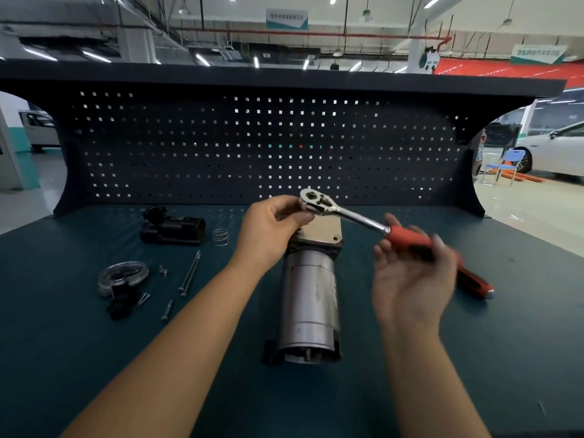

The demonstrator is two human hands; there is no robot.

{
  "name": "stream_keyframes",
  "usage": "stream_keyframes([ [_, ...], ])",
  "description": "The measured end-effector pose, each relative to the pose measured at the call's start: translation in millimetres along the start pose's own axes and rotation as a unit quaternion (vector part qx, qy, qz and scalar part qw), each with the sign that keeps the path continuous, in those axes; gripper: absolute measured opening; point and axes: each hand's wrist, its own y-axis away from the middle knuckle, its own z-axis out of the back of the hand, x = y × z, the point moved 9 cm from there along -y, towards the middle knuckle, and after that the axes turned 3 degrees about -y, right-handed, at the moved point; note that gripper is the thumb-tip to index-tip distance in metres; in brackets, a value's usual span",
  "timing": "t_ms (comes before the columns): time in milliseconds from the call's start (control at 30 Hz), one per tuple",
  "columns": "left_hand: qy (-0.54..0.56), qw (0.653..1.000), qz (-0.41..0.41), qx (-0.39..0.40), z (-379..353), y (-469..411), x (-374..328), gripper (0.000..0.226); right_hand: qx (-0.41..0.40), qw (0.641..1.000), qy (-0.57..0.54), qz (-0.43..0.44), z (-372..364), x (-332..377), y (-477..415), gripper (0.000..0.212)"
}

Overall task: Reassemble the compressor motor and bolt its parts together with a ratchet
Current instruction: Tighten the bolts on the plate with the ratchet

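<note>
One ratchet (pixel 360 220), head upper-left, handle lower-right.

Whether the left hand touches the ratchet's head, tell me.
Touching. The head view shows the left hand pinching the ratchet at its head.

Pegboard (pixel 252 147): we see it dark, perforated, upright behind the worktop (pixel 474 358).
White car (pixel 556 148): we find it far right.
Blue chair (pixel 500 168): just beside the car.
</note>
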Motion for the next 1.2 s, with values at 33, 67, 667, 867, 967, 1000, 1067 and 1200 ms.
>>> stream_keyframes([
  [33,-0.002,1.0,-0.008,-0.003,0,2,-1,0.022,0.005,0.999,-0.016,0.04,1,2,16,0.019],
  [67,-0.005,1.0,-0.015,-0.009,0,5,-1,0.026,0.013,0.996,-0.016,0.082,1,2,34,0.015],
  [667,-0.05,0.998,0.009,0.043,-2,-9,0,0.025,0.057,0.957,0.196,0.208,-23,43,19,0.02],
  [867,-0.039,0.996,0.016,0.081,-4,-9,5,0.016,0.135,0.904,0.394,-0.097,-8,50,-74,0.016],
  [967,-0.036,0.992,0.017,0.118,-9,-10,5,0.009,0.177,0.799,0.548,-0.175,-12,55,-89,0.02],
  [1000,-0.04,0.992,0.014,0.117,-8,-10,4,0.01,0.199,0.764,0.584,-0.189,-15,57,-87,0.02],
  [1067,-0.048,0.994,0.002,0.103,-8,-9,2,0.014,0.247,0.687,0.643,-0.231,-18,56,-68,0.027],
  [1200,-0.017,0.999,-0.02,0.038,-6,-1,1,0.021,0.307,0.66,0.586,-0.356,-9,24,9,0.03],
])
